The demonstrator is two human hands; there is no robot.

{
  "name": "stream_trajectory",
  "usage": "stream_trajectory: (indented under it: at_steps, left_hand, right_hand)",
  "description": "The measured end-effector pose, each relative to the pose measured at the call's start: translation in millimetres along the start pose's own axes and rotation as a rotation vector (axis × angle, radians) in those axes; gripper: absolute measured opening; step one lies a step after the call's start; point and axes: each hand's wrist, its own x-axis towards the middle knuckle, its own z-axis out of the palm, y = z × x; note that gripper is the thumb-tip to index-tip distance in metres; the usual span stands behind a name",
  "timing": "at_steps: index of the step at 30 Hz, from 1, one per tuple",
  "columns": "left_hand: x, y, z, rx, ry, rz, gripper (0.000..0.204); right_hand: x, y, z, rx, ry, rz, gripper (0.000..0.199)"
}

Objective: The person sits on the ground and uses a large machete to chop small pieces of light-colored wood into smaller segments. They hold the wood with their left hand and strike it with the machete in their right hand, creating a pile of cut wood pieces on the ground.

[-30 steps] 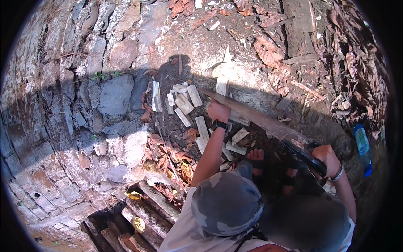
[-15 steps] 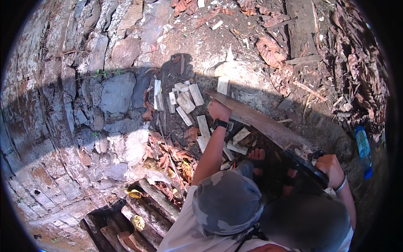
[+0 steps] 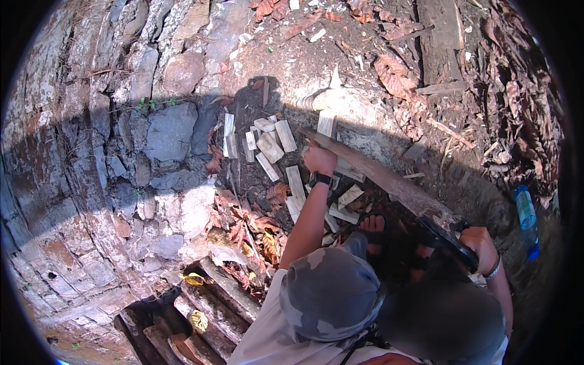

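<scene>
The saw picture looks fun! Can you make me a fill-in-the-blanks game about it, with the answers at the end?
1. The saw has its black handle in the person's ____ hand.
2. The pale cut pieces on the ground are made of ____.
3. The clear bottle at the right side of the picture has a ____ cap.

Missing words: right; wood; blue.

A long handsaw (image 3: 392,181) (brown blade, black handle) slants rightward, its narrow end crossing a pale wooden stick (image 3: 327,123).
</scene>
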Motion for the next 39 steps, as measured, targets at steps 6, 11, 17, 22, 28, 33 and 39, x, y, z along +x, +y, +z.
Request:
stream_trajectory:
  at_steps: [6, 11, 17, 22, 28, 33, 39]
  left_hand:
    - [-4, -14, 9, -0.096, 0.017, 0.009, 0.034]
    - [-4, -31, 13, -0.016, 0.059, 0.153, 0.037]
    - [-3, 9, -12, -0.014, -0.042, -0.037, 0.039]
    - [-2, -4, 3, 0.027, -0.023, -0.078, 0.037]
    - [-6, -28, 10, -0.035, 0.038, 0.159, 0.035]
    - [-4, 2, -8, -0.007, -0.025, 0.007, 0.038]
    - [-1, -10, 4, 0.033, -0.031, 0.08, 0.041]
  right_hand:
    - [95, -12, 11, -0.013, -0.03, -0.115, 0.029]
    - [158, -20, 39, 0.034, 0.028, -0.153, 0.026]
    - [-9, 7, 9, 0.061, 0.061, -0.003, 0.025]
    - [53, -28, 4, -0.004, 0.002, -0.07, 0.025]
    - [156, -11, 42, 0.04, 0.028, -0.142, 0.028]
    - [19, 19, 17, 0.181, 0.042, -0.002, 0.025]
    - [36, -28, -7, 0.0, 0.012, -0.061, 0.023]
